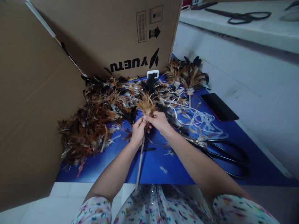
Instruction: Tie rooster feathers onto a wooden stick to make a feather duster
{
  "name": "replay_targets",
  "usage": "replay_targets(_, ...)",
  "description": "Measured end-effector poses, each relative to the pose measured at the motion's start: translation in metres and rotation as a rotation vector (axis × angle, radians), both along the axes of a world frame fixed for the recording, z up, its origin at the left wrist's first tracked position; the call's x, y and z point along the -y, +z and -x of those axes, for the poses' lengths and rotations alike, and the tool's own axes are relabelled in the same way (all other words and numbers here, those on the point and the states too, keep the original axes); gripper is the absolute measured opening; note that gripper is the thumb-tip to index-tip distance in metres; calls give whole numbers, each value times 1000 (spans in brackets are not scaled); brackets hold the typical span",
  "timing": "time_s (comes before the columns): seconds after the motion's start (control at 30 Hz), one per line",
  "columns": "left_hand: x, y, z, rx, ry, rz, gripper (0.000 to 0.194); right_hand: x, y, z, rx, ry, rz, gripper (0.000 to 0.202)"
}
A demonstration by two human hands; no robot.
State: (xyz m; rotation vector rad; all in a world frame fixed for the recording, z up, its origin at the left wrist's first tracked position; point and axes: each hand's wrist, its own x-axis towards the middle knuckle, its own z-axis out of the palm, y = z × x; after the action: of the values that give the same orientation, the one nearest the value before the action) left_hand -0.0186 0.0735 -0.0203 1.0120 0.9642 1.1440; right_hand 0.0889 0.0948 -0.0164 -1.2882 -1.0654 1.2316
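Observation:
A feather duster with tan and black feathers points away from me over the middle of the blue table. Its thin stick runs back toward my lap. My left hand is closed round the stick just below the feathers. Close against it, my right hand pinches at the base of the feathers, thumb meeting the left fingers. Any binding between the fingertips is hidden. Brown and black loose feathers lie heaped left of my hands, and white plastic string is tangled to the right.
Large black-handled scissors lie by my right forearm. Beyond the string are a dark phone and feather bundles. A cardboard box stands behind and left. More scissors rest on the white ledge.

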Motion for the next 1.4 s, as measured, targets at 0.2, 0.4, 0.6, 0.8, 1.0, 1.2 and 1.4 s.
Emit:
replay_targets(0.2, 0, -3, 0, 2, -1, 0, 29, -4, -8, -5, 89, -25, 2, 29)
replay_targets(0.4, 1, -2, 0, 29, 57, 13, 37, -6, -10, -8, 127, -116, 13, 42)
replay_targets(0.6, 2, -1, -3, 50, 90, 24, 33, 3, 11, -4, -48, -116, 121, 53)
replay_targets(0.8, 4, 3, -4, 69, 108, 55, 28, 5, 16, -2, -162, -94, 156, 51)
replay_targets(1.0, 7, 8, -5, 108, 112, 105, 27, 6, 16, 0, -199, -73, 155, 49)
replay_targets(1.2, 8, 13, -5, 114, 17, 143, 4, 7, 15, 2, -153, -79, 161, 57)
replay_targets(1.4, 6, 16, -2, 138, -27, 191, 7, 6, 9, 3, -216, -47, 147, 58)
